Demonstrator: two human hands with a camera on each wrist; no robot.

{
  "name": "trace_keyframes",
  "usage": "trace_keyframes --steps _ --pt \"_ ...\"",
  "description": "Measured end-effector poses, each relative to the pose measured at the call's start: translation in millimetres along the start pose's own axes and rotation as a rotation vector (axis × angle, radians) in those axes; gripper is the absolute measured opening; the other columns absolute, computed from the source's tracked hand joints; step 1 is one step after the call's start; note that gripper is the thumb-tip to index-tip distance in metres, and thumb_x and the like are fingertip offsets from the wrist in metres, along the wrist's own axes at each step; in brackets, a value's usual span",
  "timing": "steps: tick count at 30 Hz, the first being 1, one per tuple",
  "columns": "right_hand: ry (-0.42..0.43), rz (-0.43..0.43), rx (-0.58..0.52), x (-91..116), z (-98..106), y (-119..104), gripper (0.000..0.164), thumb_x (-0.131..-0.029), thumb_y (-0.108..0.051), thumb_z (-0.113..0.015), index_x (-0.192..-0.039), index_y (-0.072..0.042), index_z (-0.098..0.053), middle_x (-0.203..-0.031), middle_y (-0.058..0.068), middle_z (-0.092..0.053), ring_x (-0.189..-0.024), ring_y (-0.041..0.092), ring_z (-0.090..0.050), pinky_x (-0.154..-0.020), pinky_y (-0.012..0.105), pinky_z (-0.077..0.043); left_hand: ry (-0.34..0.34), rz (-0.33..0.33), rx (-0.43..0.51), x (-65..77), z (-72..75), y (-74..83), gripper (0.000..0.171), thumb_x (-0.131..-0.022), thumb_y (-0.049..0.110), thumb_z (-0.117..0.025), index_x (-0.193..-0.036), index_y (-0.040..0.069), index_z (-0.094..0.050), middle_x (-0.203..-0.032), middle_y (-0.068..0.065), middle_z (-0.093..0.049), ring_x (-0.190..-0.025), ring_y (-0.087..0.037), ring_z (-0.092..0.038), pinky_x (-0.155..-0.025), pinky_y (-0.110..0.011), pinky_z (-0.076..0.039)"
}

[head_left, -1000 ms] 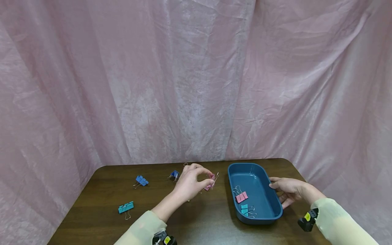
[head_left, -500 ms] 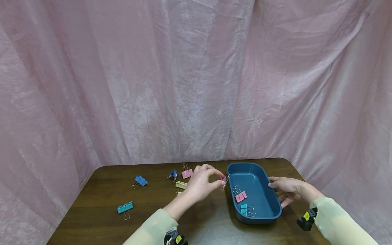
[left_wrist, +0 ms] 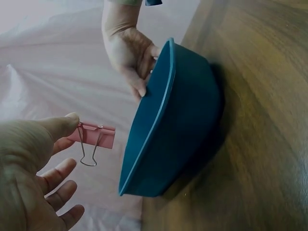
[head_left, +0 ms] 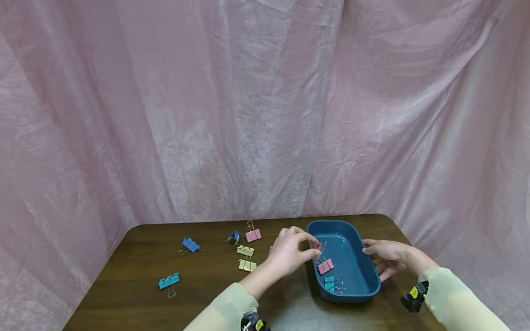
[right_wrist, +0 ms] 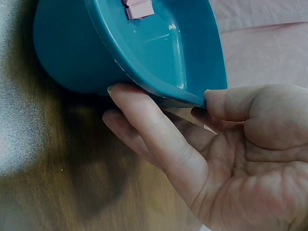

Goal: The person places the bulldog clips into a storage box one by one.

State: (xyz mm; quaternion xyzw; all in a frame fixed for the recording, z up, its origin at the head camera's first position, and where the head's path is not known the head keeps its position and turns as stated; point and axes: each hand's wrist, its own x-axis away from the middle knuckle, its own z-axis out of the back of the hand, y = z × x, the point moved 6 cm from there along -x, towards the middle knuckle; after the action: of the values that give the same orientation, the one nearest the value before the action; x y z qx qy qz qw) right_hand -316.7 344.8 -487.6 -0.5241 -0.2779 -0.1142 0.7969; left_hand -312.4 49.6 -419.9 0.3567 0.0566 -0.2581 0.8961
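Note:
Between thumb and forefinger, my left hand (head_left: 291,252) pinches a pink binder clip (left_wrist: 98,134) over the left rim of the blue tray (head_left: 356,276). The clip's wire handles stick out from its body. My right hand (head_left: 393,258) grips the tray's right rim, thumb on the edge and fingers against the outer wall, as the right wrist view also shows. Inside the tray, near its left wall, lie another pink binder clip (head_left: 325,266) and a teal binder clip (head_left: 330,283).
On the dark wooden table (head_left: 136,257) lie a pink clip (head_left: 253,235), two yellow clips (head_left: 247,265), a dark blue clip (head_left: 235,236), a blue clip (head_left: 191,244) and a teal clip (head_left: 169,281). A pink curtain (head_left: 232,115) hangs behind the table's back edge.
My left hand has carried the pink binder clip rightward, from above the table to over the tray's left rim, uncovering the yellow clips and a pink clip. My right hand stays on the tray.

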Motion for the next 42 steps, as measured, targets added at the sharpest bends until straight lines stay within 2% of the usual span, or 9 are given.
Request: trace_keyframes --steps 3,8,14,26,32,38,42 --pt "0.001 0.003 0.003 0 0 0 0.058 -0.109 -0.018 -0.044 -0.160 -0.005 -0.020 -0.139 0.035 -0.050 -0.090 0.047 -0.071 -0.069 0.055 -0.060 0.001 -0.012 0.002 -1.4 -4.8 2.7 0.015 -0.089 0.044 -0.079 -0.102 0.038 -0.078 -0.110 0.009 -0.062 -0.104 -0.012 -0.049 -0.080 -0.040 -0.045" --pt "-0.002 0.009 0.004 0 -1 -1 0.058 -0.109 -0.018 -0.045 -0.160 -0.004 -0.020 -0.139 0.035 -0.050 -0.090 0.047 -0.071 -0.069 0.055 -0.060 -0.005 -0.049 -0.007 -3.6 -10.3 8.3 0.015 -0.090 0.042 -0.078 -0.103 0.035 -0.078 -0.110 0.007 -0.063 -0.101 -0.011 -0.049 -0.081 -0.029 -0.043" --pt "-0.006 0.012 -0.003 -2 -2 0 0.058 -0.108 -0.018 -0.044 -0.160 -0.004 -0.020 -0.140 0.034 -0.050 -0.090 0.047 -0.071 -0.069 0.055 -0.060 -0.022 -0.048 -0.043 -5.3 -20.0 11.6 0.014 -0.090 0.044 -0.078 -0.103 0.037 -0.078 -0.109 0.008 -0.062 -0.101 -0.010 -0.047 -0.085 -0.030 -0.043" --pt "-0.014 0.001 -0.012 -4 -1 1 0.058 -0.109 -0.018 -0.045 -0.160 -0.005 -0.020 -0.140 0.034 -0.050 -0.091 0.048 -0.071 -0.069 0.055 -0.060 -0.066 -0.025 -0.135 -9.3 -39.3 16.3 0.015 -0.089 0.046 -0.078 -0.104 0.042 -0.077 -0.104 0.014 -0.057 -0.099 -0.009 -0.045 -0.082 -0.028 -0.041" --pt "-0.019 0.003 -0.021 -4 -2 1 0.057 -0.109 -0.018 -0.044 -0.159 -0.005 -0.020 -0.139 0.033 -0.051 -0.091 0.048 -0.071 -0.069 0.056 -0.060 -0.083 -0.020 -0.174 -10.5 -47.0 21.0 0.015 -0.091 0.045 -0.077 -0.106 0.042 -0.077 -0.105 0.011 -0.059 -0.097 -0.009 -0.045 -0.081 -0.027 -0.041" --pt "-0.019 0.004 -0.025 -4 -3 2 0.057 -0.109 -0.017 -0.043 -0.159 -0.005 -0.020 -0.137 0.033 -0.052 -0.091 0.048 -0.071 -0.069 0.056 -0.060 -0.109 -0.010 -0.193 -10.3 -53.2 19.8 0.031 -0.090 0.046 -0.076 -0.120 0.039 -0.075 -0.109 0.010 -0.059 -0.100 -0.010 -0.046 -0.083 -0.028 -0.042" --pt "-0.013 0.005 -0.016 -3 -4 1 0.057 -0.109 -0.017 -0.044 -0.159 -0.005 -0.021 -0.137 0.032 -0.052 -0.091 0.047 -0.071 -0.069 0.056 -0.060 -0.094 -0.013 -0.172 -8.5 -50.6 14.2 0.041 -0.090 0.049 -0.075 -0.128 0.037 -0.072 -0.114 0.008 -0.060 -0.103 -0.013 -0.048 -0.086 -0.031 -0.043"
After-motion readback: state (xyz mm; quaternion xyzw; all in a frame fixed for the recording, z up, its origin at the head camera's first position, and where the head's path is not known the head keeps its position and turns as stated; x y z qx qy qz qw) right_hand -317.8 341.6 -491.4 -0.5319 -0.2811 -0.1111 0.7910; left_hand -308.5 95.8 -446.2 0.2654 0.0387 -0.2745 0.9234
